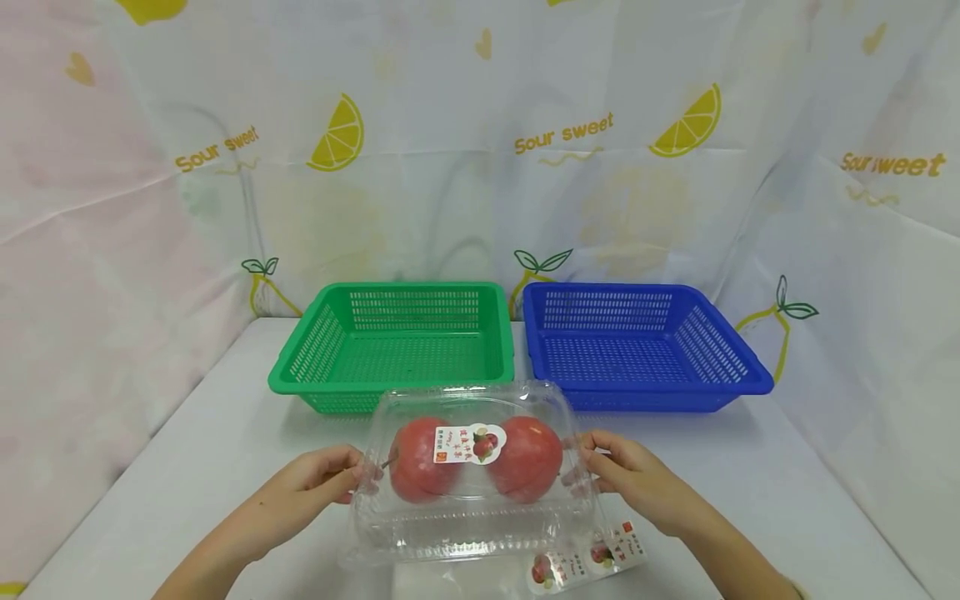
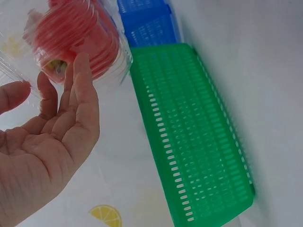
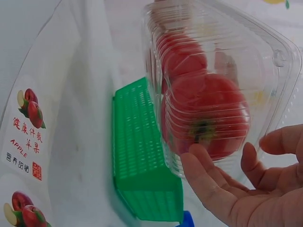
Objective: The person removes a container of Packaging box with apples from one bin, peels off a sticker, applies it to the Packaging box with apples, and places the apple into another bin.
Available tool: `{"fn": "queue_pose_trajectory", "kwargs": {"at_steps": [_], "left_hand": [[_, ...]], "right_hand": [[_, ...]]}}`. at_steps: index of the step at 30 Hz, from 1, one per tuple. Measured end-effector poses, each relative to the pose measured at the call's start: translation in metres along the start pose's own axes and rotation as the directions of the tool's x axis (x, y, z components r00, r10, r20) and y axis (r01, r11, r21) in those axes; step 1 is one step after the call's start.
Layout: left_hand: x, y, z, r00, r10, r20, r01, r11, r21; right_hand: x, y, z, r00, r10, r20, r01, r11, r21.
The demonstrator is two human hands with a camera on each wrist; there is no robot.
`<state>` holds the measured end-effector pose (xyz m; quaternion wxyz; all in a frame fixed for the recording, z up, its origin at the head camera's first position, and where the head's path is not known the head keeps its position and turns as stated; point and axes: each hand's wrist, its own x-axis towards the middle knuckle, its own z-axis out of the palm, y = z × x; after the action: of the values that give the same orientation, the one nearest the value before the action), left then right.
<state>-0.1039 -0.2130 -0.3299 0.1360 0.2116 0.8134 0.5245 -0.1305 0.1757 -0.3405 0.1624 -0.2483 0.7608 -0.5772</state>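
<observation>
A clear plastic clamshell box (image 1: 465,529) with two red apples, a left one (image 1: 418,483) and a right one (image 1: 531,471), is held up between both hands. On its lid sits an apple sticker (image 1: 452,444). My left hand (image 1: 300,493) grips the box's left end, thumb on the near side. At the opposite end, my right hand (image 1: 641,483) holds the rim between thumb and fingers. The right wrist view shows those fingertips (image 3: 196,163) against the ribbed side wall. Below the box lies a sheet of apple stickers (image 1: 588,560), partly hidden by it.
Behind the box stand a green basket (image 1: 390,388) on the left and a blue basket (image 1: 652,388) on the right. Both rest on the white table (image 1: 187,467). A lemon-print cloth (image 1: 427,208) hangs at the back and sides.
</observation>
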Motion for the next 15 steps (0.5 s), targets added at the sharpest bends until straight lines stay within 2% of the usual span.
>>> {"fn": "queue_pose_trajectory", "kwargs": {"at_steps": [6, 15], "left_hand": [[-0.004, 0.003, -0.006, 0.999, 0.036, -0.034, -0.035, 0.998, 0.044], [-0.009, 0.008, -0.016, 0.997, 0.042, -0.063, -0.037, 0.996, 0.079]], "right_hand": [[0.007, -0.006, 0.001, 1.0, -0.007, 0.009, 0.007, 1.0, 0.003], [0.019, -0.011, 0.002, 1.0, -0.012, 0.016, 0.012, 1.0, -0.017]]}}
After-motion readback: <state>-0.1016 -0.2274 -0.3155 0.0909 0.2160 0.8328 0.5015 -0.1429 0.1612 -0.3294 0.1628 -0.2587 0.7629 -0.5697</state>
